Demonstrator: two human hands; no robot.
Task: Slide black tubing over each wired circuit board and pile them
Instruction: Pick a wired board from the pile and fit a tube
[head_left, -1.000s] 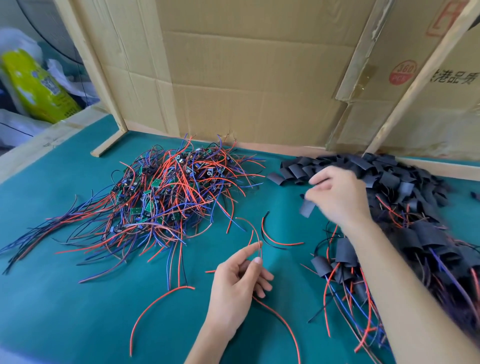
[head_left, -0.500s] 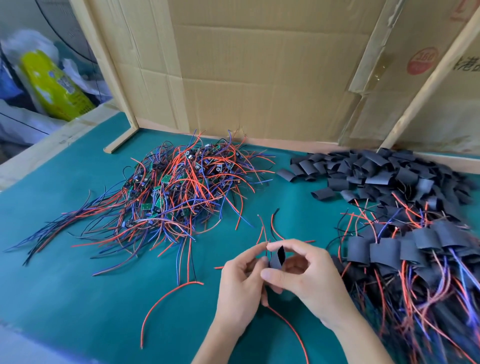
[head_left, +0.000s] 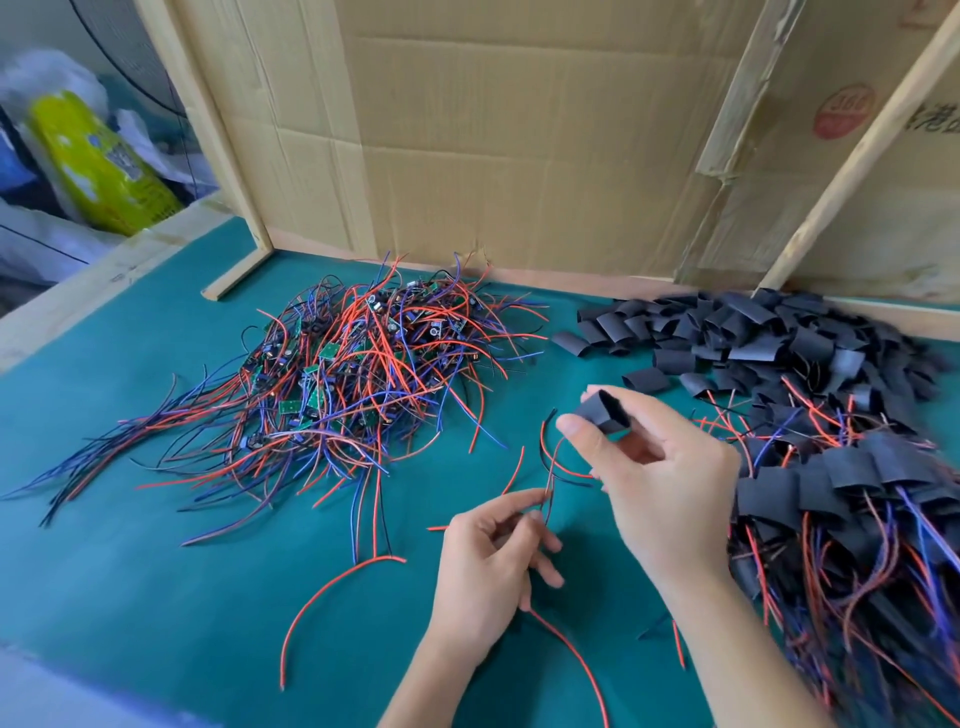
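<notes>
One short piece of black tubing (head_left: 605, 410) is held above the surface, near the middle, its open end squeezed into an oval. The right hand (head_left: 660, 467) pinches it between thumb and forefinger, the other fingers loosely curled below. Just beneath and to the left, the left hand (head_left: 493, 551) pinches a thin bundle of wires (head_left: 550, 467) between thumb and forefinger; the red and dark strands rise from the fingertips and curve toward the tubing. Whether they touch it cannot be told. No circuit board is visible in either hand.

To the far left of the hands lies the heap of bare wired circuit boards (head_left: 353, 379): small green boards tangled in red, blue and black leads that trail out to the left. To the far right sits a heap of loose black tubing pieces (head_left: 753, 332), flattened and stacked against the back wall. Nearer on the right, beside the right forearm, is the pile of sleeved boards (head_left: 841, 493), black sleeves with leads fanning toward the near edge.

A single loose red wire (head_left: 322, 597) arcs on the green surface (head_left: 130, 545) near the left forearm. Cardboard panels (head_left: 493, 130) with wooden battens close off the far side. A yellow bag (head_left: 98, 161) lies beyond the surface at far left.
</notes>
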